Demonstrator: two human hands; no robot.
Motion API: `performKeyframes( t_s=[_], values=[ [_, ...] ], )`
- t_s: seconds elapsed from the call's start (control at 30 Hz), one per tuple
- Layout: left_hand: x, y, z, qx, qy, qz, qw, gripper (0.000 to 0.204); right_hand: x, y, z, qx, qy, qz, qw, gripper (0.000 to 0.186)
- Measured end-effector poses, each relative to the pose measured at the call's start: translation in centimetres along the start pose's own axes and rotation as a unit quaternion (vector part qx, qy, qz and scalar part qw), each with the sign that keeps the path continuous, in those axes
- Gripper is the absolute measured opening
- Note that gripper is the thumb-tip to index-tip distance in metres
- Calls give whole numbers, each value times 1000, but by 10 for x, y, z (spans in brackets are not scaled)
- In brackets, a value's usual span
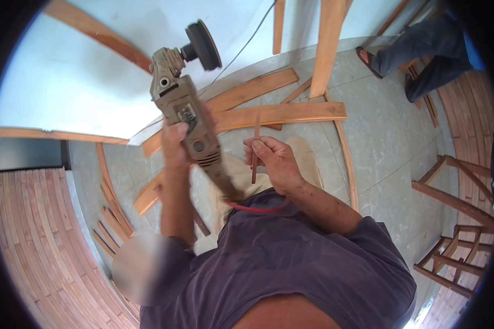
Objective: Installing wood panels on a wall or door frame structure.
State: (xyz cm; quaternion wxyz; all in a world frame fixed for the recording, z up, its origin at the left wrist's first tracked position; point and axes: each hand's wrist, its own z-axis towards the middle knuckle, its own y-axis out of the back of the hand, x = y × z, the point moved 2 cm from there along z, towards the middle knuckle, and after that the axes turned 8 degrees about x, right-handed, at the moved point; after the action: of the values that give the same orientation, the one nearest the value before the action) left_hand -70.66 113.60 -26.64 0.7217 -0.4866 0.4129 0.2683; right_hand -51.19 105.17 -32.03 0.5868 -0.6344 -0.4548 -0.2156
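Note:
My left hand [175, 145] is wrapped round the body of a dusty brown angle grinder [196, 126]. The tool is raised at a tilt in front of me, its round dark disc [205, 45] at the upper end and turned to the right. From its rear end a red cord [258, 209] runs across the front of my shirt. To the right of the grinder, my right hand [277, 159] pinches a thin brown wooden strip [254, 170] between thumb and fingers. The strip stands nearly upright, apart from the grinder.
Wooden boards [280, 113] lie on the tiled floor [379, 142] ahead. An upright post [328, 49] rises beyond them. Thin wood strips [112, 219] lie at left. Another person's legs [422, 49] are at far right, above a wooden frame [455, 203] and a stool-like frame [455, 260].

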Motion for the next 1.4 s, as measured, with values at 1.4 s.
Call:
performKeyframes(
  t_s=[1.4],
  values=[
    [104,17,-69,-90,597,-176,777,56,-117,113,-44,-57,-185,-19,981,16]
  ],
)
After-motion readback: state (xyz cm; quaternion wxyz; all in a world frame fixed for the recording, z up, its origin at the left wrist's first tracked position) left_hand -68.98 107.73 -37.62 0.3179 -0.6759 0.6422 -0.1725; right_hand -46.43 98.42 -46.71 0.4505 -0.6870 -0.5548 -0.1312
